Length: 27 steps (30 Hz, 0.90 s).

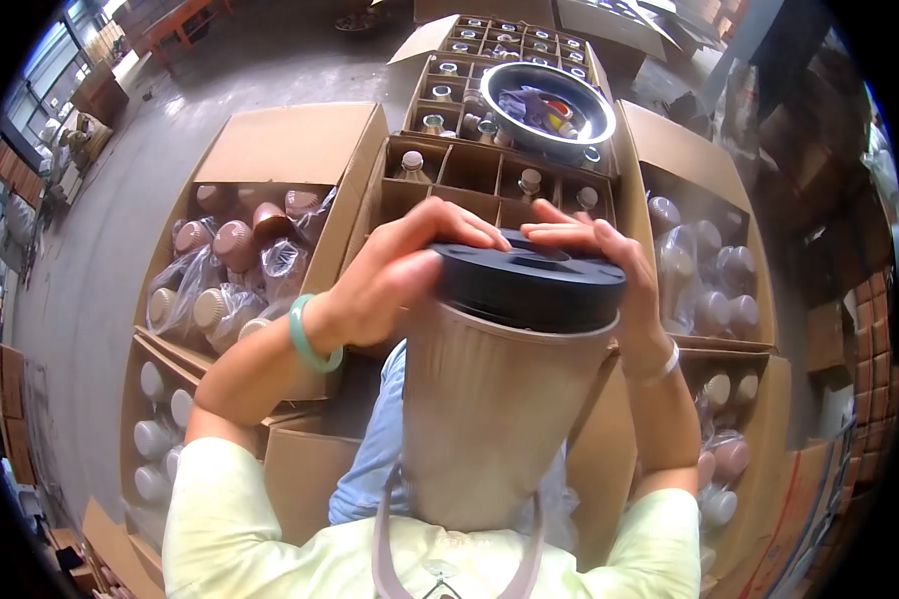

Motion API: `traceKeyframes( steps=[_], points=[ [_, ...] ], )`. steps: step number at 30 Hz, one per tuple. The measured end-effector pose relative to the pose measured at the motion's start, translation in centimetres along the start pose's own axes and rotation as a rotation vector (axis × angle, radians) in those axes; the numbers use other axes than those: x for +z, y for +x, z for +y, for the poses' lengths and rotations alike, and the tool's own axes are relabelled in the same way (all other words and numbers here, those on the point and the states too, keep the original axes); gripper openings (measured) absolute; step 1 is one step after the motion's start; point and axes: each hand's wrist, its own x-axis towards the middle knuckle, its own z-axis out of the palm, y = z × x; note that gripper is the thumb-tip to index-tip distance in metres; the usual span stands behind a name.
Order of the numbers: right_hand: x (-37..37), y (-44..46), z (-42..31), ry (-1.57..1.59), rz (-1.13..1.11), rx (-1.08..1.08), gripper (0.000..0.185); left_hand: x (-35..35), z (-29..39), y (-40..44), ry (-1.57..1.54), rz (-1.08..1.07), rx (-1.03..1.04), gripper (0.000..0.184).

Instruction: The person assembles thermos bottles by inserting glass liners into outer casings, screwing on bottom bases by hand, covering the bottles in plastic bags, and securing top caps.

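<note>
Far left: grey floor [80,290] with an aisle running back. Next, lower left carton [170,361] holding white round-topped items. Behind it, an upper left carton [285,145], flap raised, packed with pink and cream domed items [234,244], some in clear plastic.

Left hand [395,265]: green bangle on the wrist. Grip closed on the left edge of the black lid [529,295], fingers bent over the top face, thumb by the side (slightly blurred).

Centre: large grey-beige tumbler [489,409] in front of the person's body, lid at its mouth, narrower end toward the pale yellow shirt [235,499]. Whether the lid is fully seated: cannot tell. Blue trousers [370,449] visible left of the tumbler. Beyond the hands, a divided carton [373,205]; several capped bottles stand in its cells, one with a pale pink cap [413,160] at the left. Farther back, a metal bowl [606,118] rests on the divided cartons, holding a crumpled purplish item plus red and yellow pieces, too small to identify.

Right hand [641,280]: pale band at the wrist. Grip closed around the right edge of the lid, fingers across the top face, palm along the side. Lid thus lies between both hands.

Right: upper right carton [684,150], flap raised, with whitish round-topped items, some in plastic. Below it, a lower right carton [769,419] with white and pink tops. Far right: stacked cardboard [872,339].
</note>
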Motion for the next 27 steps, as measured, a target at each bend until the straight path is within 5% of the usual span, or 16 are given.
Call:
traceKeyframes(
  steps=[4,8,14,19,22,24,27],
  points=[
    [1.2,-1.8,-4.6,-0.457,0.031,-0.035,0.055,0.4,-3.5,0.1,-0.335,0.044,0.000,0.058],
    [3.1,-2.0,-7.8,-0.678,0.098,-0.393,0.046,0.5,-2.2,0.5,-0.277,0.046,-0.006,0.057],
    [2.2,-2.5,-5.0,-0.518,-0.020,-0.482,0.028,0.8,0.1,0.1,0.064,0.079,0.092,0.052],
    [1.0,-3.9,-0.4,-0.245,0.096,-0.541,0.041,1.4,4.4,0.6,0.571,-0.067,0.127,0.093],
    [1.3,-3.5,3.5,0.187,0.160,-0.456,0.047,4.5,6.7,1.1,0.992,-0.029,0.256,0.107],
    [1.5,-3.0,3.3,0.321,0.134,-0.456,0.047,4.7,6.8,1.2,0.968,-0.035,0.215,0.104],
    [1.3,-3.9,-0.5,-0.024,0.120,-0.293,0.047,3.7,5.1,0.6,0.762,0.031,0.126,0.096]
  ],
)
